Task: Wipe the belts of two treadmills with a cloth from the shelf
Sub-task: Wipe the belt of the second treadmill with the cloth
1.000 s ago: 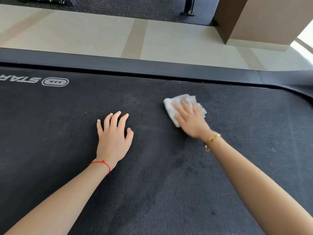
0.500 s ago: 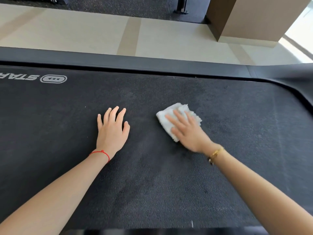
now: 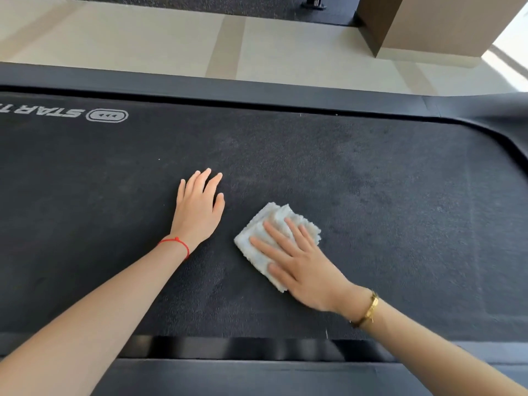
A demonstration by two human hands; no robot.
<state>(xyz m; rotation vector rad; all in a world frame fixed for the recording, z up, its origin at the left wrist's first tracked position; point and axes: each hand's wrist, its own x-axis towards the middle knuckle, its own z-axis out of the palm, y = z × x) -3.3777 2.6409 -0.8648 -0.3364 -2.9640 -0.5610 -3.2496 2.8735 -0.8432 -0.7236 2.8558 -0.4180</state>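
A: Mid-frame on belt: right hand presses cloth, fingers spread flat. Left hand flat beside it, holding nothing.
B: Progress?
A: Wiping underway on this belt. Second treadmill not visible.

Head view looks steeply down (close) onto the treadmill belt.

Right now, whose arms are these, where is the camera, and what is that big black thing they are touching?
The arms belong to a person who wears a camera on the head, so you look down as they do. The big black thing is a treadmill belt, the part people run on. The right hand presses a folded white cloth flat onto it to wipe it. The left hand rests flat on the belt and holds nothing. Beyond the belt is pale floor.
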